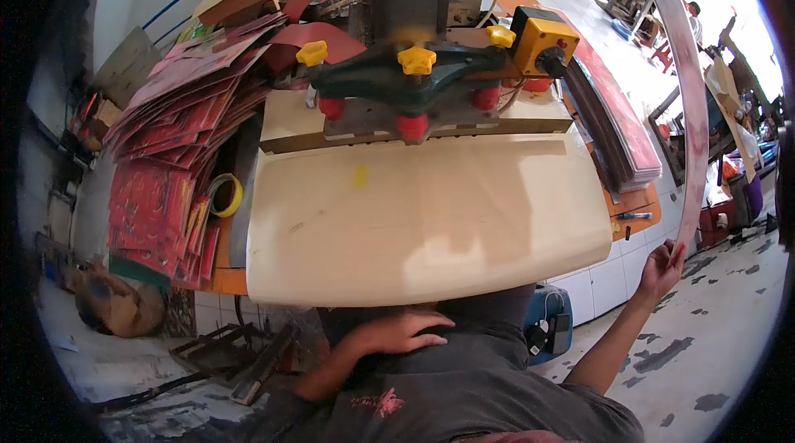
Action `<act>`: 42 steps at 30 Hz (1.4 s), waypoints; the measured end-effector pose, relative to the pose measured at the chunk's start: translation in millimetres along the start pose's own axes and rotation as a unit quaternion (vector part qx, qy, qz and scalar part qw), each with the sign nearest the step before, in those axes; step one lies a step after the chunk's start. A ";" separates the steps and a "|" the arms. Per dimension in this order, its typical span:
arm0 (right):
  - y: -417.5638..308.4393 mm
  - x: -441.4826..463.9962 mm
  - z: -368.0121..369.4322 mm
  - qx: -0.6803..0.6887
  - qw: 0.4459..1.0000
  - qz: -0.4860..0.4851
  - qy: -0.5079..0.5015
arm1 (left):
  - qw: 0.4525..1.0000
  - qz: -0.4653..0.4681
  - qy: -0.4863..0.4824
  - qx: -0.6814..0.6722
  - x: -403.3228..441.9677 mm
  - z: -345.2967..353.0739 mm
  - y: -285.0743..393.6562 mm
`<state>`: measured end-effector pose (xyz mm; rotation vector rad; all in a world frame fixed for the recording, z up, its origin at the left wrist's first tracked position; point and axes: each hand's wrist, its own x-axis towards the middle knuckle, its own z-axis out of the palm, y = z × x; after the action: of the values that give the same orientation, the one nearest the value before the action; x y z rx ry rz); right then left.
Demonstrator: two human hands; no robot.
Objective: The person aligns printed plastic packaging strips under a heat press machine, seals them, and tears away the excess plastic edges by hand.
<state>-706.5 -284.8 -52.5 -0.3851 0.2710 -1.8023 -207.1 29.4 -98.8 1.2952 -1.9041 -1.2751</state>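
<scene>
My right hand [660, 272] is off to the right, closed on the lower end of a long, thin, pale pinkish strip [694, 112]. The strip rises and curves up to the top edge of the view. My left hand [406, 333] lies with fingers stretched out against my dark shirt, holding nothing. Just beyond it, a wide cream sheet [431, 219] covers the work surface, its near edge curving down. At its far edge stands a machine with a dark green clamp head [389, 74], yellow star knobs [416, 60] and red feet.
Stacked red printed sheets [153, 203] and a yellow tape roll [224, 195] sit left. A yellow control box [544, 41] is on the machine's right, beside a long red-topped stack [617, 112]. A blue bin [548, 323] stands below the table. A person [694, 21] is far back.
</scene>
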 end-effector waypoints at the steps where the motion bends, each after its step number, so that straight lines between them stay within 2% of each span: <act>1: 3.1 -3.3 5.7 -0.006 0.999 -0.019 0.031 | 0.995 -0.004 -0.051 -0.082 0.5 -7.0 11.0; 2: 4.9 -3.4 9.0 -0.012 0.997 -0.039 0.061 | 0.995 -0.004 -0.048 -0.084 1.2 -14.7 22.2; 3: 3.2 -1.2 2.9 -0.013 0.998 -0.036 0.059 | 0.992 0.026 -0.086 -0.094 1.9 -23.2 33.5; 5: -2.0 2.3 -16.7 0.041 0.988 0.080 -0.122 | 0.979 0.072 -0.130 -0.139 1.6 -35.3 48.6; 9: -1.8 -0.7 -19.7 0.022 0.992 0.072 -0.100 | 0.973 0.095 -0.101 -0.183 -5.5 -59.8 66.3; 11: -8.5 8.3 -38.5 -0.028 0.992 0.059 -0.108 | 0.948 0.184 -0.005 -0.260 -10.2 -68.7 64.9; 12: -6.7 3.9 -30.5 -0.028 0.992 0.059 -0.107 | 0.948 0.183 -0.005 -0.260 -13.6 -68.8 61.8; 14: 6.2 -11.4 1.0 -0.120 0.992 -0.008 0.038 | 0.897 0.178 0.102 -0.391 -21.8 -68.5 53.7; 15: 9.7 -13.9 3.9 -0.121 0.992 -0.007 0.039 | 0.895 0.157 0.138 -0.394 -28.2 -74.3 55.8; 16: 11.8 -16.4 5.8 -0.172 0.981 -0.046 0.070 | 0.895 0.157 0.138 -0.395 -30.0 -79.4 55.7; 17: 12.4 -18.0 6.5 -0.223 0.966 -0.084 0.102 | 0.882 0.167 0.211 -0.387 -31.0 -84.0 55.3; 18: 11.1 -18.0 6.1 -0.225 0.965 -0.083 0.104 | 0.864 0.176 0.283 -0.376 -33.7 -87.0 54.4; 19: 7.3 -17.4 4.6 -0.215 0.972 -0.053 0.083 | 0.864 0.173 0.281 -0.379 -40.2 -88.6 48.1; 21: -0.5 -13.2 -4.3 -0.208 0.975 -0.025 0.067 | 0.795 0.173 0.378 -0.441 -53.0 -92.3 35.9; 23: -5.9 -6.4 -21.1 -0.310 0.949 -0.030 -0.046 | 0.720 0.148 0.487 -0.471 -62.2 -94.7 40.6; 24: -5.0 -9.2 -12.5 -0.314 0.948 -0.035 -0.039 | 0.723 0.145 0.480 -0.476 -66.9 -97.8 40.0; 26: 13.1 -21.5 23.9 -0.336 0.933 0.028 -0.124 | 0.728 0.173 0.472 -0.465 -79.1 -106.0 35.8; 27: 22.8 -28.2 40.4 -0.340 0.933 0.026 -0.117 | 0.730 0.169 0.466 -0.470 -85.7 -107.6 35.1; 29: 46.9 -41.7 73.0 -0.472 0.861 -0.006 -0.192 | 0.806 0.086 0.515 -0.278 -98.9 -109.7 33.3; 30: 58.2 -49.0 86.8 -0.474 0.860 -0.004 -0.188 | 0.808 0.083 0.513 -0.279 -102.6 -111.7 31.2; 32: 77.2 -57.2 106.3 -0.382 0.902 0.111 -0.167 | 0.769 -0.002 0.608 -0.196 -107.1 -116.4 27.4; 34: 94.2 -56.6 112.0 -0.425 0.884 0.103 -0.166 | 0.756 -0.006 0.619 -0.211 -105.5 -124.8 26.4; 36: 115.7 -65.1 129.2 -0.429 0.856 0.142 -0.249 | 0.738 -0.103 0.659 -0.100 -106.5 -132.8 30.3; 37: 121.9 -61.6 126.2 -0.456 0.838 0.158 -0.256 | 0.734 -0.126 0.665 -0.064 -107.8 -137.9 31.4; 38: 127.9 -58.3 125.0 -0.456 0.838 0.157 -0.254 | 0.735 -0.126 0.664 -0.063 -109.5 -141.8 26.5; 40: 140.6 -54.7 127.3 -0.526 0.775 0.172 -0.306 | 0.722 -0.089 0.683 -0.069 -111.2 -148.1 12.1; 42: 155.8 -57.6 132.9 -0.524 0.769 0.171 -0.323 | 0.718 -0.080 0.688 -0.075 -111.9 -151.3 6.1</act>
<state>-502.1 -267.5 3.6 -1.5937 0.7876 -0.9039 -41.9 68.0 -17.2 1.5869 -0.5790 -0.1843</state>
